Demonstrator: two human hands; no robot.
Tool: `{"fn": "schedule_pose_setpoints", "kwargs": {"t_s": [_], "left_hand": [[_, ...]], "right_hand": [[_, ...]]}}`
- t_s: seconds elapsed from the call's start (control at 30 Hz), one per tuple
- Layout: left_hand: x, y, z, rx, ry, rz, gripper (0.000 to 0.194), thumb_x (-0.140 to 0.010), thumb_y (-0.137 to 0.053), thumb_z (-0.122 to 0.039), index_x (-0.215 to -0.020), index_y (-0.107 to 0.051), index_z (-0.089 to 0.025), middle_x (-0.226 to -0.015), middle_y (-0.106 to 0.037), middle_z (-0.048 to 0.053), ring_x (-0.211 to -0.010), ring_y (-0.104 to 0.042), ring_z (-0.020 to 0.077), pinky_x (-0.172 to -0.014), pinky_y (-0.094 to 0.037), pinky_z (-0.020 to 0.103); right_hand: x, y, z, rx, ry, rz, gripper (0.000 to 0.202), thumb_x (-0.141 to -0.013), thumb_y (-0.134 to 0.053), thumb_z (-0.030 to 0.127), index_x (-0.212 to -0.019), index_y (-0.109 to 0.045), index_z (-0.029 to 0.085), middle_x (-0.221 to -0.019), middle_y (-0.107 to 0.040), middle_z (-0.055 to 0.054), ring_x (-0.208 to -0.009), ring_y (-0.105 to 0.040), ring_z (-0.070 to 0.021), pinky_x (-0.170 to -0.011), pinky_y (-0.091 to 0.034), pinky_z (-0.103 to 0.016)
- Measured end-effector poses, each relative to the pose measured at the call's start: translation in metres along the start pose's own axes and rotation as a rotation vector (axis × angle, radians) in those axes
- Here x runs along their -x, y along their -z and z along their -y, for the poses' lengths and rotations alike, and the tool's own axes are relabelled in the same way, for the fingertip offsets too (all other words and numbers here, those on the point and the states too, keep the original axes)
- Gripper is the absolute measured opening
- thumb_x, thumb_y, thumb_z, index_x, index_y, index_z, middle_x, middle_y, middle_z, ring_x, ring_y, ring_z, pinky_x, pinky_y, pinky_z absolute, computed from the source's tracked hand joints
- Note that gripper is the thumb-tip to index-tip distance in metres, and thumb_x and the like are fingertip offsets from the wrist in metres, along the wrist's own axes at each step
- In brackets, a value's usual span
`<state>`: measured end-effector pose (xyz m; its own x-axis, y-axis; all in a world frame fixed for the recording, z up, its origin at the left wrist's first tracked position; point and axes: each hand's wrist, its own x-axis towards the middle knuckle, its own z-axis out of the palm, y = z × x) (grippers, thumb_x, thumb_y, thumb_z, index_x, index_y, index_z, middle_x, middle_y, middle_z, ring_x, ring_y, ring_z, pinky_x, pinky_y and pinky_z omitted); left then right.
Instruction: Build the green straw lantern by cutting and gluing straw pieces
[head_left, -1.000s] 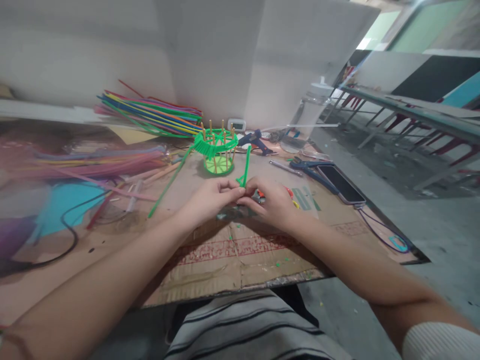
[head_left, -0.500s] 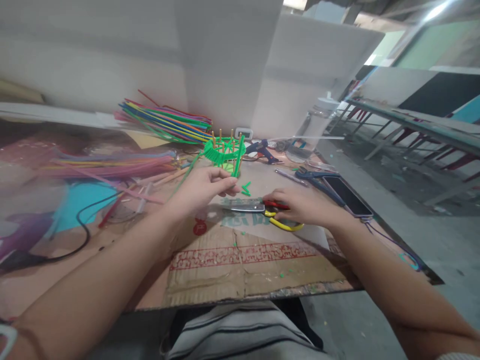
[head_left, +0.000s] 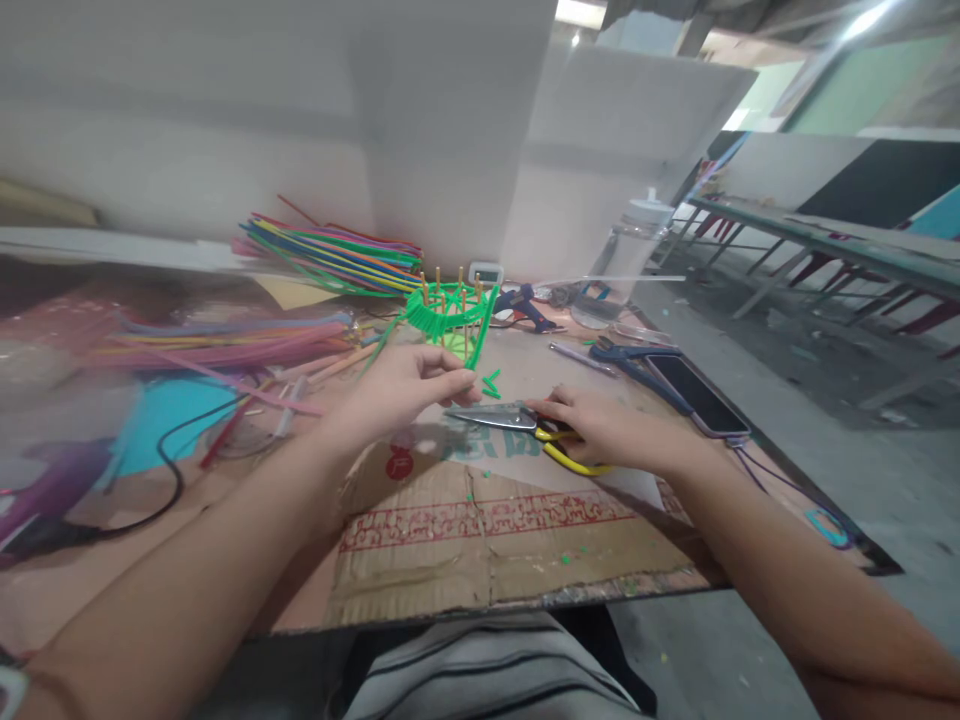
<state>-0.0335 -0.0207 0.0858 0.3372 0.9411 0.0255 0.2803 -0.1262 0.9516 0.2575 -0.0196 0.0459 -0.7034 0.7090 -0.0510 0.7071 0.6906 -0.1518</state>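
Note:
My left hand (head_left: 424,388) is closed in a pinch at the lower end of a green pipe cleaner (head_left: 486,325), which stands up slanted from the fingertips. Just behind it is a round green frame (head_left: 442,312) of wrapped pipe cleaners with thin wooden sticks poking up. My right hand (head_left: 592,425) has its fingers around the handles of scissors (head_left: 506,417). The silver blades point left toward my left hand, low over the cardboard, and look nearly closed. Small cut green pieces (head_left: 491,383) lie between the hands and the frame.
A bundle of coloured pipe cleaners (head_left: 337,250) lies at the back left, with pink ones (head_left: 247,340) nearer. To the right are a blue glue gun (head_left: 529,305), a clear bottle (head_left: 622,260), blue-handled pliers (head_left: 637,370) and a phone (head_left: 697,395). Printed cardboard (head_left: 450,570) covers the table front.
The green pipe cleaner leans further right, away from the frame. In my right hand the scissors have turned slightly, and their red handle is now hidden.

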Motion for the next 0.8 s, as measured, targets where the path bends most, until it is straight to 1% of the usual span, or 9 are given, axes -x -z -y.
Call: {"fn": "schedule_pose_setpoints", "kwargs": {"t_s": [0.13,0.23,0.27,0.33,0.4,0.47,0.53,0.67,0.8], "left_hand": [[0.0,0.003,0.002,0.008,-0.044,0.017,0.021,-0.083,-0.068,-0.036,-0.076,-0.066,-0.016,-0.079,-0.077,0.006,-0.072,-0.068,0.0155,-0.066,-0.049,0.025],[0.0,0.005,0.002,-0.003,-0.056,0.023,0.022,-0.082,-0.069,-0.038,-0.076,-0.067,-0.016,-0.08,-0.077,0.006,-0.073,-0.067,0.0158,-0.067,-0.049,0.026],[0.001,0.005,0.001,-0.004,-0.052,0.02,0.022,-0.082,-0.069,-0.037,-0.076,-0.068,-0.016,-0.08,-0.077,0.006,-0.072,-0.067,0.0158,-0.067,-0.049,0.026],[0.001,0.004,-0.001,-0.005,-0.046,0.016,0.02,-0.083,-0.068,-0.036,-0.077,-0.069,-0.016,-0.081,-0.077,0.006,-0.072,-0.067,0.0157,-0.067,-0.05,0.026],[0.001,0.003,-0.001,-0.006,-0.051,0.008,0.019,-0.083,-0.067,-0.034,-0.077,-0.069,-0.016,-0.081,-0.077,0.006,-0.072,-0.067,0.0156,-0.067,-0.051,0.026],[0.001,0.002,0.0,-0.01,-0.054,-0.01,0.019,-0.082,-0.068,-0.034,-0.077,-0.068,-0.016,-0.08,-0.077,0.006,-0.071,-0.067,0.0156,-0.067,-0.051,0.026],[-0.001,0.002,0.002,-0.018,-0.054,-0.026,0.02,-0.081,-0.068,-0.035,-0.077,-0.068,-0.015,-0.079,-0.077,0.006,-0.071,-0.067,0.0158,-0.067,-0.052,0.026],[-0.002,0.002,0.003,-0.036,-0.031,-0.032,0.019,-0.081,-0.068,-0.034,-0.077,-0.068,-0.015,-0.078,-0.077,0.007,-0.071,-0.068,0.0161,-0.069,-0.052,0.027],[-0.003,0.006,0.004,-0.026,-0.047,-0.037,0.021,-0.08,-0.069,-0.036,-0.076,-0.068,-0.015,-0.078,-0.076,0.007,-0.074,-0.069,0.0173,-0.069,-0.052,0.027]], "right_hand": [[-0.004,-0.009,-0.005,-0.07,0.015,-0.057,0.057,-0.087,-0.057,0.017,-0.143,-0.053,0.025,-0.115,-0.063,-0.012,-0.094,-0.062,-0.0219,-0.081,-0.049,-0.034],[-0.008,-0.007,-0.004,-0.153,-0.05,-0.115,0.053,-0.085,-0.059,0.019,-0.137,-0.056,0.025,-0.118,-0.066,-0.01,-0.101,-0.063,-0.023,-0.085,-0.048,-0.035],[-0.008,-0.003,-0.003,-0.176,-0.099,-0.151,0.048,-0.085,-0.06,0.022,-0.134,-0.057,0.023,-0.116,-0.067,-0.01,-0.1,-0.063,-0.0231,-0.085,-0.049,-0.035],[-0.006,0.006,0.0,-0.207,-0.223,-0.232,0.041,-0.086,-0.062,0.032,-0.124,-0.059,0.019,-0.104,-0.068,-0.01,-0.089,-0.062,-0.0227,-0.078,-0.049,-0.035],[-0.004,0.016,0.003,-0.251,-0.304,-0.289,0.041,-0.084,-0.063,0.042,-0.117,-0.059,0.017,-0.091,-0.065,-0.007,-0.078,-0.059,-0.0214,-0.07,-0.048,-0.033],[-0.002,0.022,0.005,-0.319,-0.289,-0.307,0.044,-0.082,-0.063,0.048,-0.114,-0.057,0.017,-0.086,-0.062,-0.005,-0.075,-0.056,-0.0206,-0.067,-0.047,-0.033],[-0.001,0.025,0.008,-0.382,-0.222,-0.29,0.046,-0.083,-0.062,0.051,-0.115,-0.057,0.018,-0.089,-0.062,-0.005,-0.078,-0.057,-0.0211,-0.069,-0.047,-0.033],[-0.001,0.024,0.014,-0.439,-0.149,-0.214,0.052,-0.085,-0.058,0.057,-0.119,-0.06,0.018,-0.096,-0.064,-0.008,-0.082,-0.059,-0.0224,-0.076,-0.048,-0.035],[0.0,0.022,0.011,-0.441,-0.133,-0.214,0.053,-0.084,-0.06,0.06,-0.116,-0.062,0.017,-0.096,-0.065,-0.008,-0.085,-0.059,-0.0223,-0.079,-0.049,-0.035]]}}
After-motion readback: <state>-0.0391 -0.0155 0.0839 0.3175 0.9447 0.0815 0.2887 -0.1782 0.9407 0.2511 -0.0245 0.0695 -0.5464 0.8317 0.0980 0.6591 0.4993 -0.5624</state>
